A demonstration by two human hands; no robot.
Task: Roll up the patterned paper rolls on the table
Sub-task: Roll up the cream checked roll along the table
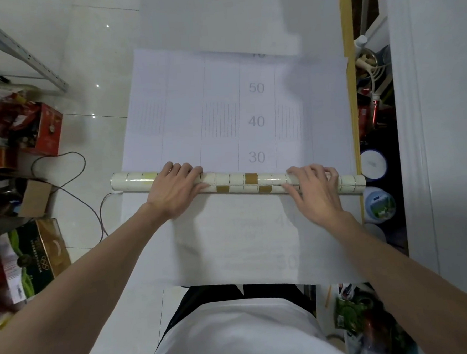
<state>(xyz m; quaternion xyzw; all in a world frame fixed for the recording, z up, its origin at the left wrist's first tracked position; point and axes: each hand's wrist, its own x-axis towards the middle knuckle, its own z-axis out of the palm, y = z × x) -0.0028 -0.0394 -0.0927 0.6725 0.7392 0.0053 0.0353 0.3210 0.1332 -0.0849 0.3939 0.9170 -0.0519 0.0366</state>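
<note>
Cream tiled paper roll: my left hand and right hand both grasp it, fingers curled over. Its right end reaches the table edge.

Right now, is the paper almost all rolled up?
Not yet. A roll with gold squares is already wound. The left hand and right hand both grip it. The flat sheet beyond it, marked 30, 40 and 50, is not rolled yet.

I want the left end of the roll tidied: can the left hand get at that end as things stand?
Probably yes. The left hand already holds the roll, a little to the right of its left end. Nothing lies on the roll between them, so sliding along it looks free.
</note>
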